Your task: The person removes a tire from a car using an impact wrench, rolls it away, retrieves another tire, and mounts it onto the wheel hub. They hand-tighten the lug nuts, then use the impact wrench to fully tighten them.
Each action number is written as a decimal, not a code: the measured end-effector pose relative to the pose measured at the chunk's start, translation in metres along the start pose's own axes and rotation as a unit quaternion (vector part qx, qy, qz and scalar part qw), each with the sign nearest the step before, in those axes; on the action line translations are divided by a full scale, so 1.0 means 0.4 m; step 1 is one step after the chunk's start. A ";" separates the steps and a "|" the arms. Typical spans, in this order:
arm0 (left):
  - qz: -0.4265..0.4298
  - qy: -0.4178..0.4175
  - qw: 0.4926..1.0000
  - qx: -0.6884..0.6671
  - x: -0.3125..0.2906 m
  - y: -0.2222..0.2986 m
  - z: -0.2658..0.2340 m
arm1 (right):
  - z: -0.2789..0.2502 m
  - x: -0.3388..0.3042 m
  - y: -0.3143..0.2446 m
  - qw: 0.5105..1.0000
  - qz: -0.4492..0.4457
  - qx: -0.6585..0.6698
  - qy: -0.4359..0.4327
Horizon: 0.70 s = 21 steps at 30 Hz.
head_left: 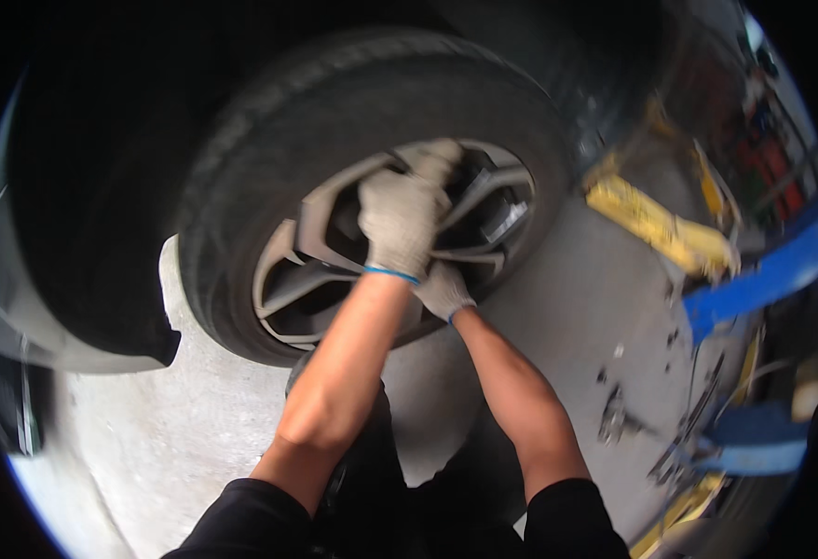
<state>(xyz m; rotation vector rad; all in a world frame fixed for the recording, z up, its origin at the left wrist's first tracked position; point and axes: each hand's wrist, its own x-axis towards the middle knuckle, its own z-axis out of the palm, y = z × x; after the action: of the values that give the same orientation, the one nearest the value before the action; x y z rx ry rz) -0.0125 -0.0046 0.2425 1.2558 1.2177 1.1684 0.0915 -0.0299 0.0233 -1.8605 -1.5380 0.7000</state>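
Observation:
Ahead of me a car wheel, with a black tire and a silver multi-spoke alloy rim, stands tilted in the view beneath dark bodywork. My left hand, in a whitish knit glove with a blue cuff, is over the middle and upper spokes. Motion blurs its fingers, so I cannot make out whether they grip anything. Lower and to the right, my right hand, gloved alike, is at the lower spokes near the hub. Its fingers are hidden behind the left hand and wrist.
A grey bumper edge curves along the left. On the right are a yellow lift arm and a blue metal beam. A metal tool and small dark pieces lie on the pale concrete floor.

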 end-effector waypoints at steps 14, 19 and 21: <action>0.071 0.065 0.995 -0.038 0.021 -0.067 0.089 | 0.099 0.042 0.046 0.992 -0.011 0.120 0.038; 0.095 0.030 0.995 0.032 0.039 -0.099 0.127 | 0.175 0.060 0.076 0.972 -0.073 0.186 0.125; 0.152 0.023 0.969 0.194 0.048 -0.114 0.121 | 0.165 0.045 0.065 0.978 -0.071 0.183 0.073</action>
<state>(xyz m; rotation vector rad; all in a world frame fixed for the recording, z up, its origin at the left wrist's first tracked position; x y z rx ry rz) 0.0343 0.0133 0.1947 1.7658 1.3654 1.2159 0.0635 -0.0071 -0.0404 -1.4797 -1.3290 0.7096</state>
